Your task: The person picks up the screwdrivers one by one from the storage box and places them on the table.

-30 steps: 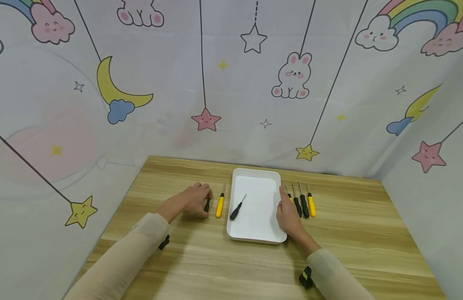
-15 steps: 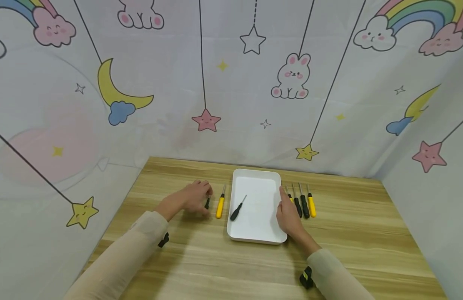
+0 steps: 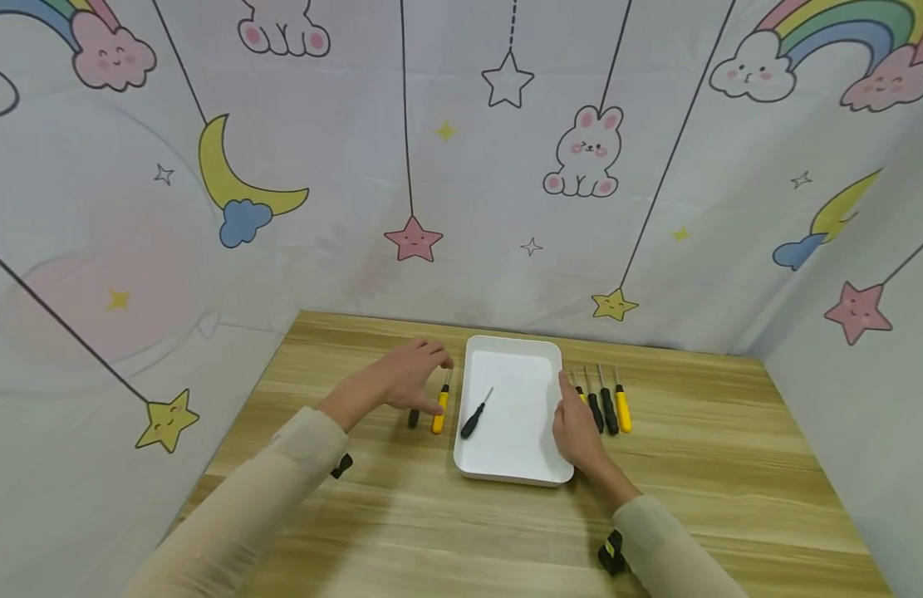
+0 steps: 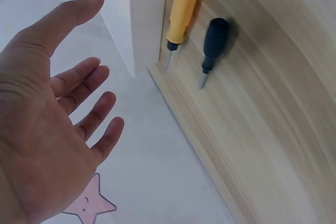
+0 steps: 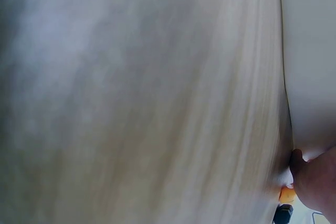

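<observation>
My left hand point(image 3: 412, 378) hovers left of the white tray point(image 3: 513, 473), fingers spread and holding nothing. Below it lie a yellow-handled screwdriver point(image 3: 438, 423) and a black-handled screwdriver point(image 3: 413, 418), partly covered by the hand. The left wrist view shows the yellow screwdriver point(image 4: 184, 9) and black screwdriver point(image 4: 215, 40) flat on the wood, apart from the bare palm point(image 4: 47, 129). My right hand point(image 3: 576, 432) grips the tray's right wall, thumb at the rim; its other fingers are mostly hidden. Inside the tray, at its left, lies another black screwdriver point(image 3: 472, 421).
Right of the tray several screwdrivers stand in a row, among them a black one point(image 3: 608, 411) and a yellow one point(image 3: 623, 411), lying with shafts pointing away. A printed cloth wall point(image 3: 461, 282) borders the wooden table point(image 3: 446, 531) at the back.
My left hand has lifted off the black screwdriver at the left and moved right, over the yellow one, its fingers spreading. The right hand and the tray stay in place.
</observation>
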A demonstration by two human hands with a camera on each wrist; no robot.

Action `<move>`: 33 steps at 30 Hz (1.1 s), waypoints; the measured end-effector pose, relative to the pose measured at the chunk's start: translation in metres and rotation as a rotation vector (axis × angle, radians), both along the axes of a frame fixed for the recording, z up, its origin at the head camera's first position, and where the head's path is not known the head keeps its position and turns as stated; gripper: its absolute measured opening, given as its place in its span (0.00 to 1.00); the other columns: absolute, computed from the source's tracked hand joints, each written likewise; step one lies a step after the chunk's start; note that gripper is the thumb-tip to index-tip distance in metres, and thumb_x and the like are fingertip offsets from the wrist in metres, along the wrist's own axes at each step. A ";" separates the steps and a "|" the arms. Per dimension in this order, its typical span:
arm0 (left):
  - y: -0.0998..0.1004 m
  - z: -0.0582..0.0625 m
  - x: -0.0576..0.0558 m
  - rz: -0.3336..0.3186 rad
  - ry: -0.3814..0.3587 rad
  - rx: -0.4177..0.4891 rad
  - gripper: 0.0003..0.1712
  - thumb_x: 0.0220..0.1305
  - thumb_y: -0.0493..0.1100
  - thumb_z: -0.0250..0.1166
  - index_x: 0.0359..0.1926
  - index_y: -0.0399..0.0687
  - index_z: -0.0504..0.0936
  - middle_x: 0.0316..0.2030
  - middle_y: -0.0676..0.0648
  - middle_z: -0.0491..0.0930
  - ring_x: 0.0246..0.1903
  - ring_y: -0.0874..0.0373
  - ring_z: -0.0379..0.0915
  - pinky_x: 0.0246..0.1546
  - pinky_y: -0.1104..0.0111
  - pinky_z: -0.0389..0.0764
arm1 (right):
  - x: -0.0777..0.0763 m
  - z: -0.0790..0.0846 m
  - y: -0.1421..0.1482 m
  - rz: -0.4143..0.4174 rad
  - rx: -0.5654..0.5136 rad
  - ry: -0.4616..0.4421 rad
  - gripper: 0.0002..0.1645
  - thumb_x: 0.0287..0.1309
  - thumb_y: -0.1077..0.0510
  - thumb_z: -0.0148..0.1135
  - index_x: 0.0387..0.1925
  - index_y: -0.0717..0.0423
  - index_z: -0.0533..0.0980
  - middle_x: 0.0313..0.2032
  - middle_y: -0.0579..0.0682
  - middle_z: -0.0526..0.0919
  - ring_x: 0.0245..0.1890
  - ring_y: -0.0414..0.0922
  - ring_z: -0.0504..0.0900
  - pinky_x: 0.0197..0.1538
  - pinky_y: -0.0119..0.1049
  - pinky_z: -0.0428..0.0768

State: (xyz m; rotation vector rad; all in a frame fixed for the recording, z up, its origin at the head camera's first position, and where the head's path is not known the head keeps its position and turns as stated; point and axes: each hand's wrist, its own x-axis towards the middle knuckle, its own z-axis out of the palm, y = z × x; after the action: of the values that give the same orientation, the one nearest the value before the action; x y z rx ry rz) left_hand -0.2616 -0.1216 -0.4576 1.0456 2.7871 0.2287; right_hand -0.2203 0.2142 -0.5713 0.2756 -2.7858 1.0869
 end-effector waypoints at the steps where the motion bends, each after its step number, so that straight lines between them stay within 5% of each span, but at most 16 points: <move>1: 0.003 0.001 0.000 -0.009 0.007 -0.008 0.42 0.59 0.60 0.79 0.67 0.44 0.77 0.64 0.44 0.75 0.63 0.43 0.68 0.66 0.50 0.72 | 0.000 0.000 0.000 0.000 0.001 -0.001 0.34 0.79 0.68 0.39 0.82 0.71 0.51 0.77 0.69 0.61 0.75 0.66 0.66 0.74 0.62 0.66; 15: 0.031 -0.005 0.004 -0.073 -0.006 -0.014 0.42 0.61 0.61 0.78 0.70 0.46 0.77 0.68 0.46 0.73 0.65 0.44 0.66 0.68 0.51 0.71 | -0.005 -0.002 0.004 0.011 -0.005 0.022 0.34 0.79 0.68 0.39 0.81 0.71 0.51 0.77 0.70 0.62 0.74 0.66 0.66 0.73 0.62 0.67; 33: 0.055 -0.022 0.007 -0.074 0.011 -0.066 0.41 0.60 0.61 0.79 0.69 0.49 0.77 0.65 0.49 0.75 0.65 0.47 0.67 0.67 0.52 0.71 | -0.004 0.000 0.004 0.011 -0.011 0.013 0.34 0.79 0.68 0.40 0.81 0.71 0.52 0.77 0.70 0.62 0.74 0.66 0.67 0.73 0.62 0.67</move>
State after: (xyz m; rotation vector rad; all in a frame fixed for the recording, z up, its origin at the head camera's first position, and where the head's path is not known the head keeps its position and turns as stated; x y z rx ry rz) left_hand -0.2550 -0.0665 -0.4792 1.1348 2.7390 0.1216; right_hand -0.2247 0.2177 -0.5712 0.2968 -2.7689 1.0986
